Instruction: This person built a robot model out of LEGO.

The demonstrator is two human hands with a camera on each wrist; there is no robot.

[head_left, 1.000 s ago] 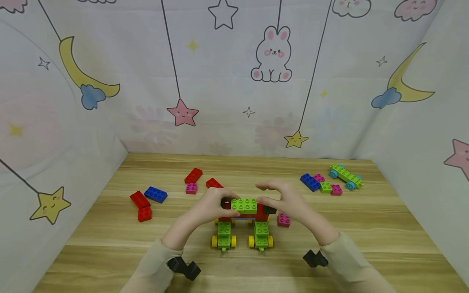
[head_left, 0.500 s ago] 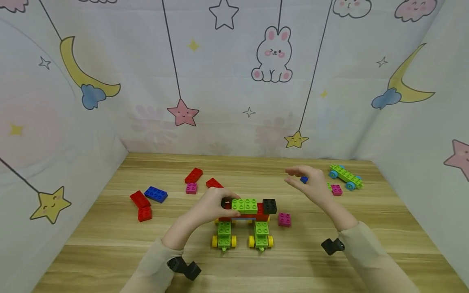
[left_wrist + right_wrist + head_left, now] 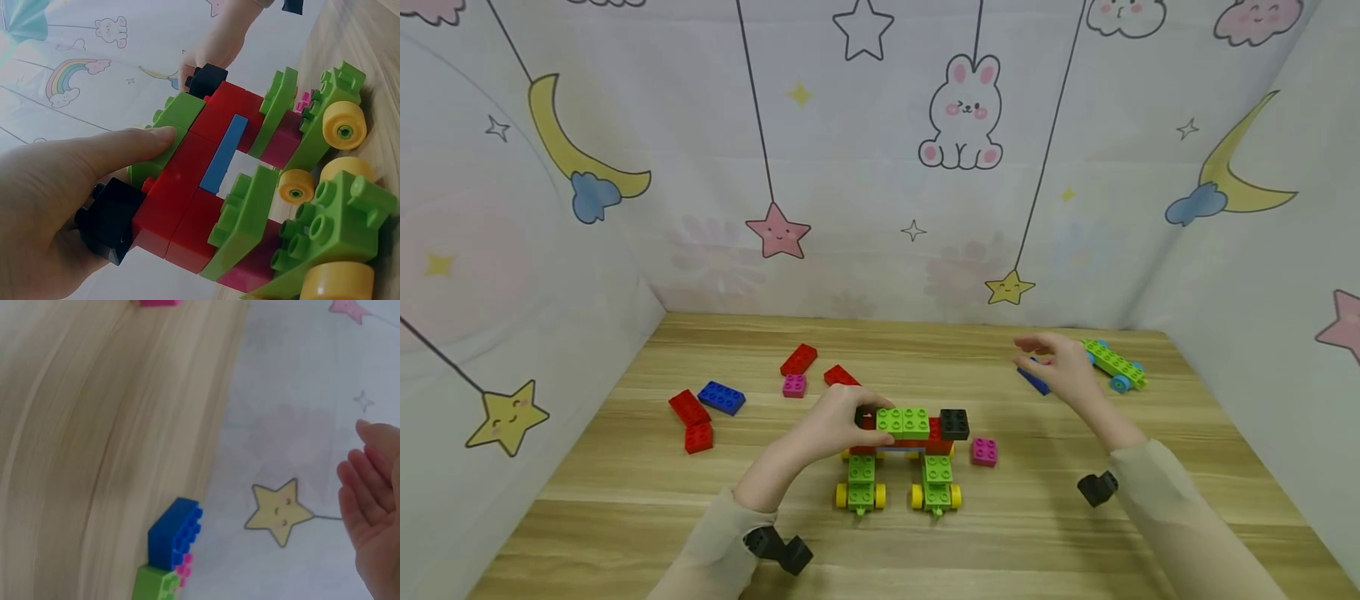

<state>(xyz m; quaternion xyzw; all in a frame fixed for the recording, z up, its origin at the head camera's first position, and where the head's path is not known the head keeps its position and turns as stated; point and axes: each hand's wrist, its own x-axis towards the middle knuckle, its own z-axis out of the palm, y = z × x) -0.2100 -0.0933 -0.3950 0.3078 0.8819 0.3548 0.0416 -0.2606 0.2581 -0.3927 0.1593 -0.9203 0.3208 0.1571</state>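
Note:
My left hand (image 3: 842,417) grips the upper left of a toy-brick vehicle (image 3: 181,187) at mid-table. Its thumb presses the lime green bricks (image 3: 902,423) on top, by a black brick (image 3: 112,215). Red bricks form the body, and green bases with yellow wheels (image 3: 344,125) stand below. Another black brick (image 3: 954,424) caps the right end. Over the back right, my right hand (image 3: 1060,367) hovers with loosely bent fingers and nothing in them. Close by is a blue brick (image 3: 1033,382), partly covered in the head view; the right wrist view shows it beside a green brick (image 3: 153,584).
Further right lies a green base with blue wheels (image 3: 1112,362). A pink brick (image 3: 985,452) sits just right of the vehicle. Red bricks (image 3: 688,408), a blue brick (image 3: 722,398) and a pink brick (image 3: 794,385) are scattered at left. Printed cloth walls (image 3: 880,275) border the table.
My right hand has left the vehicle's right end and moved right and back to the loose bricks. The black brick there is now uncovered. The left hand keeps its grip.

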